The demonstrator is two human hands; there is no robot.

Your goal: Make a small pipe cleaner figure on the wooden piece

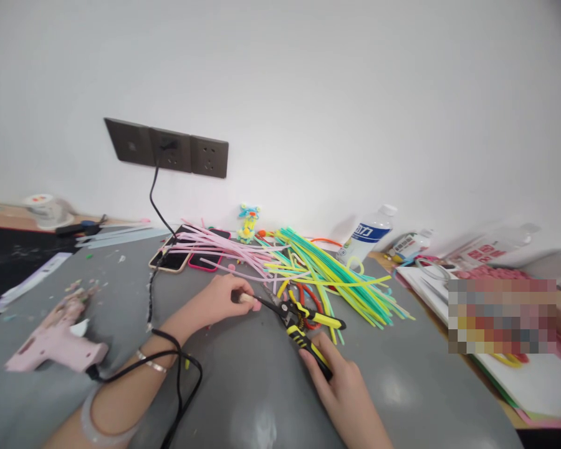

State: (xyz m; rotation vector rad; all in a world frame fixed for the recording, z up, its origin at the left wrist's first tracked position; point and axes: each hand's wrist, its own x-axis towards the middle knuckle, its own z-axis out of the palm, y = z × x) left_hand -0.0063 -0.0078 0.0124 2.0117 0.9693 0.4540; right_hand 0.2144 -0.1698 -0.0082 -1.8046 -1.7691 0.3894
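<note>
My right hand (334,371) is closed round one black-and-yellow handle of a pair of pliers (299,333). The pliers' handles are spread apart, and their dark jaws reach left to my left hand (227,298). Between its pinched fingertips is a small cream-and-pink piece (249,300), at the jaws' tip; its exact kind is too small to make out. Behind the pliers lie red-handled scissors (314,299), partly covered. Pink strips (229,248) and a bundle of yellow and green strips (336,268) spread behind both hands.
A pink glue gun (58,340) lies at the left, its black cord (177,349) crossing over my left forearm to the wall socket (171,146). Two phones (172,252) lie under the pink strips. A small colourful figure (249,222) and a water bottle (367,234) stand by the wall.
</note>
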